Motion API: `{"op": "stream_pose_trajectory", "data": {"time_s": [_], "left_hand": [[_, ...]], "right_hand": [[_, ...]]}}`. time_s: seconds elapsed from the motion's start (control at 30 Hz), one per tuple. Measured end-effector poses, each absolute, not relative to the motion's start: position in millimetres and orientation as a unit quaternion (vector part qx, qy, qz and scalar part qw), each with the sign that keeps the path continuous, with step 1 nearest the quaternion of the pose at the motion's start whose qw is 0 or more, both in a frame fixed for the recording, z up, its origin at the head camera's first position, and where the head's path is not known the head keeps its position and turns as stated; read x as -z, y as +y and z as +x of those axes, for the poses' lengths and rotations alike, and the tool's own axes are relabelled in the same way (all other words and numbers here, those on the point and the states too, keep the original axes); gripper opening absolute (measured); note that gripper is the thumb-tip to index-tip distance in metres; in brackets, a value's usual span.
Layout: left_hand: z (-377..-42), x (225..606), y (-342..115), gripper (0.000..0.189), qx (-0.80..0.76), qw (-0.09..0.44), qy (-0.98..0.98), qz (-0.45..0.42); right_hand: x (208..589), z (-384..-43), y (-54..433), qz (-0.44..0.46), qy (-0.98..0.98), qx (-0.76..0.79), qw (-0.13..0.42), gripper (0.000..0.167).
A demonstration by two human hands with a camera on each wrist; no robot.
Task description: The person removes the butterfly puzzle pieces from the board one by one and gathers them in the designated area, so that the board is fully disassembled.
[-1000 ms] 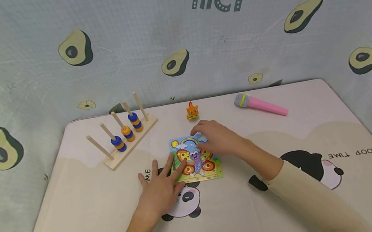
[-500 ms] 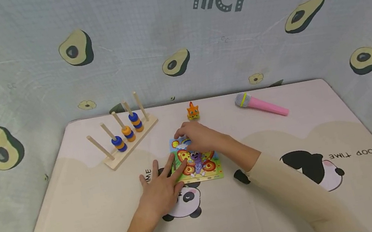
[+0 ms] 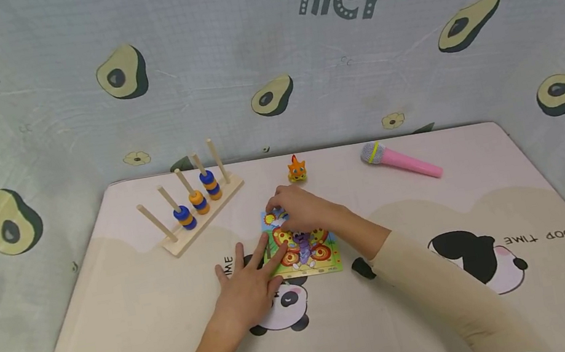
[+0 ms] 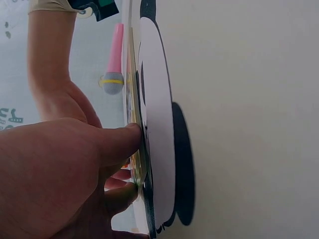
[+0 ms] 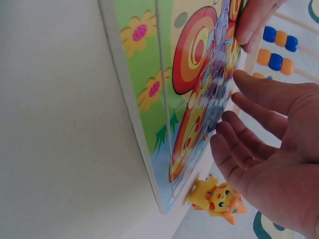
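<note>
A flat butterfly jigsaw puzzle (image 3: 310, 258) lies on the table in front of me, its seams showing in the right wrist view. My left hand (image 3: 243, 294) is spread, its fingers reaching over the puzzle's left side; in the left wrist view the thumb (image 4: 119, 142) lies at the board's edge. Over the upper left part of the puzzle is my right hand (image 3: 301, 207), fingers slightly bent and thumb apart from them. The right wrist view shows those fingertips (image 5: 219, 142) right at the picture surface, covering part of the rainbow and sky.
A wooden peg stand (image 3: 205, 217) with blue and orange rings stands at the back left. Behind the puzzle sits a small orange and yellow toy figure (image 3: 296, 169). A pink toy microphone (image 3: 406, 161) lies at the back right. A printed cloth hangs beyond the table's back edge.
My right hand has moved left across the top of the puzzle, from its upper right part to its upper left. The left hand stays at the puzzle's left side.
</note>
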State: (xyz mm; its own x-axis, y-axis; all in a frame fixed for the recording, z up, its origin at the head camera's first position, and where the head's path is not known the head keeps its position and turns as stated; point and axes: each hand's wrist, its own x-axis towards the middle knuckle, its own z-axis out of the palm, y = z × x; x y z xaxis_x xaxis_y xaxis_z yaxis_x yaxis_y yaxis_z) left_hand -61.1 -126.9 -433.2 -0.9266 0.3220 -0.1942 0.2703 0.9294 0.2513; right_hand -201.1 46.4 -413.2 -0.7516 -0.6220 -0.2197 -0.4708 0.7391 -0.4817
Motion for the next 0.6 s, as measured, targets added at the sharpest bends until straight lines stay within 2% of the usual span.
{"op": "stream_pose_trajectory", "data": {"time_s": [0.6], "left_hand": [[-61.5, 435.6, -127.0, 0.055, -0.12, 0.112, 0.975, 0.148]], "right_hand": [[416.3, -202.1, 45.3, -0.293, 0.914, 0.21, 0.186, 0.037]]}}
